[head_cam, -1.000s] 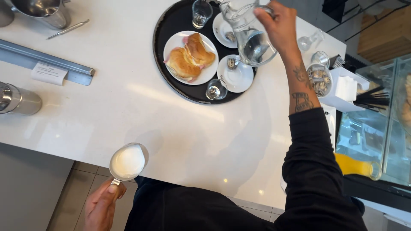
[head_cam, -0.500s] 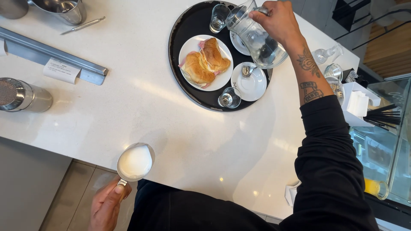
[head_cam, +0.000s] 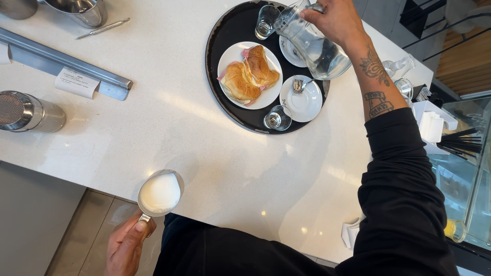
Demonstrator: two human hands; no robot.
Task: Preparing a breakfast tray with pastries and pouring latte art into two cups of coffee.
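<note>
White counter [head_cam: 153, 117], black tray [head_cam: 217, 76]; fingers clamped: right hand [head_cam: 335, 20] carafe [head_cam: 312, 46], left hand [head_cam: 125, 248] milk jug [head_cam: 159, 193].

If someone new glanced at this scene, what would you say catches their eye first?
Most likely the round black tray at the top of the white counter, bearing a plate of filled croissants. Above it, the right hand tilts a glass water jug toward a small glass on the tray. At the counter's near edge, the left hand holds a steel pitcher of milk foam.
</note>
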